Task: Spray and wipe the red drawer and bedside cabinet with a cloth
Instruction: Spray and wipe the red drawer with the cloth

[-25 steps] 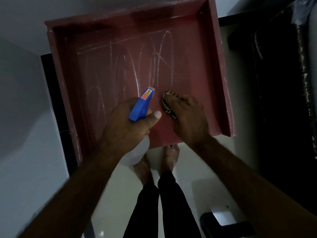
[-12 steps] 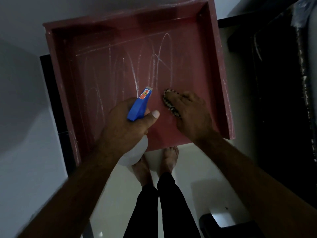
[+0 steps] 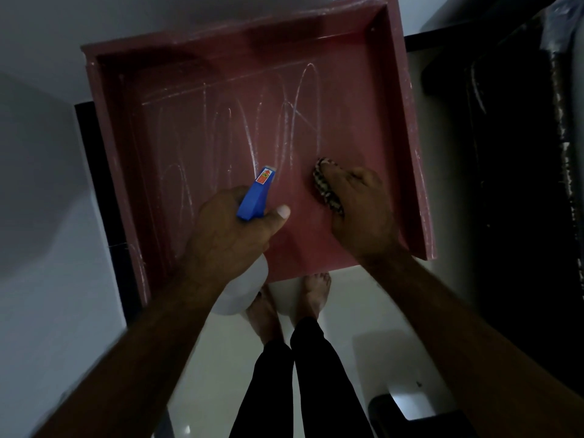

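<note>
Red drawer (image 3: pixel 414 153) overhangs the floor (image 3: pixel 363 305); left hand (image 3: pixel 227 235) grips spray bottle (image 3: pixel 256 197), right hand (image 3: pixel 360 213) clutches cloth (image 3: pixel 328 191). Pressing could tip it.

Floor (image 3: pixel 373 314): pale, glossy, with a bright reflection near the bottom edge. Standing on it: your two bare feet (image 3: pixel 316 295), side by side, toes toward the red drawer (image 3: pixel 414 172). Lower right: one dark blocky object (image 3: pixel 423 422), kind unclear. The drawer's support cannot be made out.
</note>
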### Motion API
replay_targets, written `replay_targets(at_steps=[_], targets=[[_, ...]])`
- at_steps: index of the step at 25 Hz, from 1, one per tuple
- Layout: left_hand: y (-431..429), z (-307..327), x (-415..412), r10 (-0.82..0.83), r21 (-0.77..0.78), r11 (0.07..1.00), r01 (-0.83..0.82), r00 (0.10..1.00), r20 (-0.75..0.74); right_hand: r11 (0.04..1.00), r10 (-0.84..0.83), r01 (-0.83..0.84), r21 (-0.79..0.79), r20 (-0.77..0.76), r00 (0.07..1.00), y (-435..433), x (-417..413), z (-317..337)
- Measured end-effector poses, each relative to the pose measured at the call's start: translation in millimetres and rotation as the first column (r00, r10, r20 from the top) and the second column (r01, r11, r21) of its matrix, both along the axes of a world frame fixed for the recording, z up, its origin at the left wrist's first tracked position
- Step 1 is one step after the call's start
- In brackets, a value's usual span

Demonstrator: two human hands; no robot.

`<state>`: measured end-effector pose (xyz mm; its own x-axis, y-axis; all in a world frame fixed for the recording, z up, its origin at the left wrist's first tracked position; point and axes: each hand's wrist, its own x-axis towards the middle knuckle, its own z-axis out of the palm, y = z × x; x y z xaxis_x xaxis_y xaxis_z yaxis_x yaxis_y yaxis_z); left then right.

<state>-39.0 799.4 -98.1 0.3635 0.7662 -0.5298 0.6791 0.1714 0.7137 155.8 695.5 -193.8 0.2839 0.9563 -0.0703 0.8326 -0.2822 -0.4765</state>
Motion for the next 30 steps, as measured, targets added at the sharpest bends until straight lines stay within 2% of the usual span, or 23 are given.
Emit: replay_targets(at_steps=[3,9,16,21,25,28,30], targets=[[1,1,-1,0.038,0.001,0.999,-0.038,0.999,0.025,0.997,-0.074,0.074,0.014,0.020,0.997,-3,-1,0],[1,8,4,0.004,0.042,0.999,-0.006,0.999,0.046,1.000,-0.030,0.029,-0.007,-0.015,0.999,-3,-3,0],[2,9,7,-0.004,0.041,0.999,0.003,1.000,0.029,0.995,-0.097,0.097,-0.005,-0.009,0.995,-3,-13,5],[6,8,10,-0.019,0.044,0.999,0.017,0.999,0.040,0.998,-0.058,0.058,0.003,-0.028,0.998,-4,-9,3],[10,5,11,-0.022,0.045,0.999,0.020,0.998,0.053,0.992,-0.124,0.124,-0.008,0.000,0.992,1,-20,3],[12,6,12,-0.027,0.039,0.999,0.025,0.998,0.054,0.999,0.053,-0.054,0.005,0.041,0.998,6,-34,6],[14,7,12,-0.020,0.043,0.999,0.017,0.998,0.058,0.997,0.076,-0.076,-0.005,0.061,0.995,11,-21,6]])
